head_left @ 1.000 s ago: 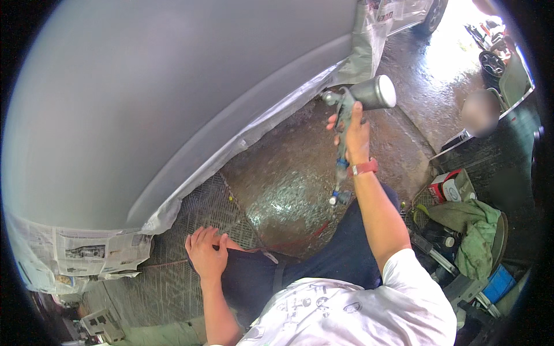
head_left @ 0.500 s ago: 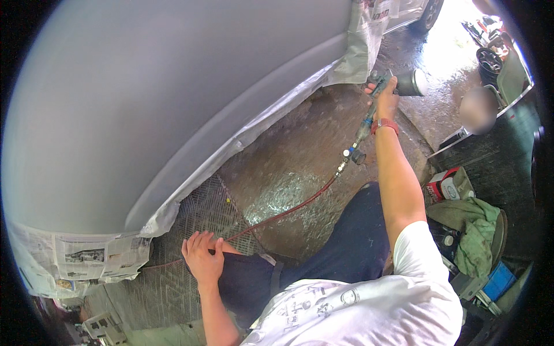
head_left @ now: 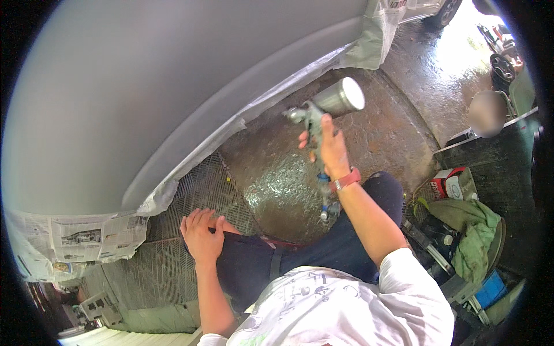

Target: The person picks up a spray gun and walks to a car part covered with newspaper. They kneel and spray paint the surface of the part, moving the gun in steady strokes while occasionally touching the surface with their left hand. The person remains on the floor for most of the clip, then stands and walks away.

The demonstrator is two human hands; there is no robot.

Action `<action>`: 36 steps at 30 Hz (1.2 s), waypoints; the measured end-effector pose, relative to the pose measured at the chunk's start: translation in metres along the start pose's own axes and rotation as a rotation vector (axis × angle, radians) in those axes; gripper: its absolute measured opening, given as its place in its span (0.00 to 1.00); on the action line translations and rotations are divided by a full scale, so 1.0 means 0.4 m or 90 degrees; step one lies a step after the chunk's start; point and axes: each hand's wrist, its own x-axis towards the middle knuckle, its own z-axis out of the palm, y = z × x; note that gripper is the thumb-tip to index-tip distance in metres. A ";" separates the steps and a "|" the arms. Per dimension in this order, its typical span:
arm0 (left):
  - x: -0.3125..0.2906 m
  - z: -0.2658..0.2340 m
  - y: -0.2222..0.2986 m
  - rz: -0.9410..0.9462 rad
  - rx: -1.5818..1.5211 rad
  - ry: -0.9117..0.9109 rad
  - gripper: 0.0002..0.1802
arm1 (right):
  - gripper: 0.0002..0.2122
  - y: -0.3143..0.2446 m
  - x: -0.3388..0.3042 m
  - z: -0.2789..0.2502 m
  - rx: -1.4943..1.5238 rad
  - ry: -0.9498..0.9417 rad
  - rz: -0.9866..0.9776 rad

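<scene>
Newspaper masking hung to the left of your left hand, which lay palm down on your left knee, fingers extended and thumb apart, with nothing visible in its hold. The grey body panel rose ahead of that hand. Farther right, the spray gun had just swung back leftward from beside the far end of the panel's lower edge, bringing its nozzle near the middle stretch; that stretch appeared to be the area being worked. Your right hand was wrapped firmly round its handle, thumb up behind, metal cup just above; whether the trigger was pulled, you couldn't tell. Your right forearm reached forward and leftward, the red wristband just behind the hand, a green cloth well to its right.
</scene>
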 end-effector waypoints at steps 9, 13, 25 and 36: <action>-0.007 -0.008 0.001 0.009 -0.011 0.017 0.16 | 0.30 0.076 -0.016 0.027 -0.043 -0.051 0.035; -0.013 -0.009 -0.007 0.004 -0.015 0.025 0.17 | 0.32 0.057 0.053 -0.067 -0.114 0.171 -0.046; -0.014 -0.006 0.002 -0.021 -0.045 0.034 0.18 | 0.20 0.195 -0.043 0.079 -0.256 0.036 -0.142; -0.050 -0.029 -0.032 -0.083 -0.063 0.035 0.17 | 0.23 0.293 -0.226 0.443 -0.397 -0.365 -0.258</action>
